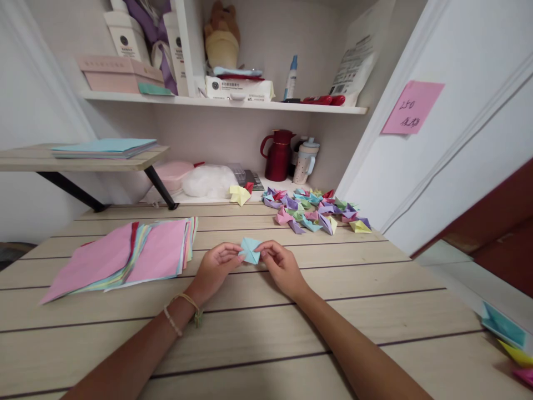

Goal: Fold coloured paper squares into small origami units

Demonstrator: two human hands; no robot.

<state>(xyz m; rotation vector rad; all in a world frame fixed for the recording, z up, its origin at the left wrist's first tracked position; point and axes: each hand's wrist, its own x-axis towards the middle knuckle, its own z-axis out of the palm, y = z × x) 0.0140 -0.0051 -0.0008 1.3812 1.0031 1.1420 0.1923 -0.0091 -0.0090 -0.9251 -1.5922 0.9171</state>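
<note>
A small light-blue folded origami paper (pixel 250 251), roughly square with creases meeting near its middle, is held just above the slatted wooden table (pixel 258 328). My left hand (pixel 219 270) pinches its left edge between thumb and fingers. On the opposite side, my right hand (pixel 283 269) is closed on the right edge in a similar pinch. Beyond the hands, to the right, lies a pile of small folded paper pieces (pixel 310 208) in several colours. A pale yellow folded piece (pixel 240 194) sits apart from that pile, with a red one (pixel 249 187) against it.
Stacks of coloured paper sheets (pixel 160 250) lie at the left, pink on top. Behind the table stand a dark red jug (pixel 278 155) and a speckled cup (pixel 306 161). A raised wooden stand (pixel 25 158) on black legs occupies the back left, under a shelf (pixel 225 104).
</note>
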